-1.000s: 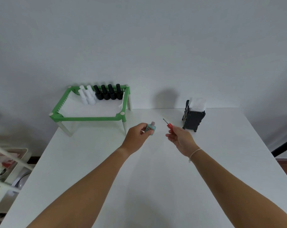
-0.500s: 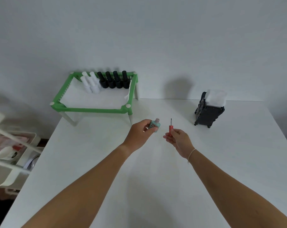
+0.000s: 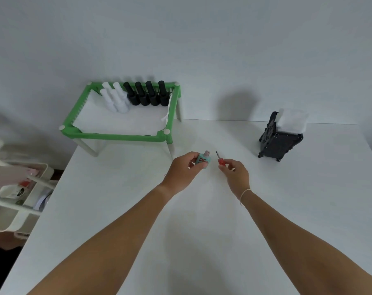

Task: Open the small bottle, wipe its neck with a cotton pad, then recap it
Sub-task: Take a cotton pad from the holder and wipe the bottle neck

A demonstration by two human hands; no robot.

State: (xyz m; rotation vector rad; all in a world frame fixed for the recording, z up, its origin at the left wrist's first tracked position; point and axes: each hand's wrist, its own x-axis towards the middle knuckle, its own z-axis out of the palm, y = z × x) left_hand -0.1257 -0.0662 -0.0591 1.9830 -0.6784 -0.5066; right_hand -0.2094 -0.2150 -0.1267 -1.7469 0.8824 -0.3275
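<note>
Pinching the small teal bottle (image 3: 203,161) between thumb and fingertips, my left hand (image 3: 184,172) holds it above the white table (image 3: 202,241), open neck tilted up and away from me. The bottle sits at the very tips of those fingers, its red-lettered label facing me. Just beside it, not touching, my right hand (image 3: 236,174) has its fingers closed on the red cap (image 3: 221,162), whose thin brush stem (image 3: 217,154) points up and leans toward the bottle's neck. A thin bracelet (image 3: 243,195) circles my right wrist. Farther right stands a black holder (image 3: 280,143) with white cotton pads (image 3: 292,122) sticking out of its top. At the back left, a green rack (image 3: 117,136) carries white bottles (image 3: 114,100) and black bottles (image 3: 147,95) in a row. A cream cart (image 3: 14,188) sits off the table's left edge.
</note>
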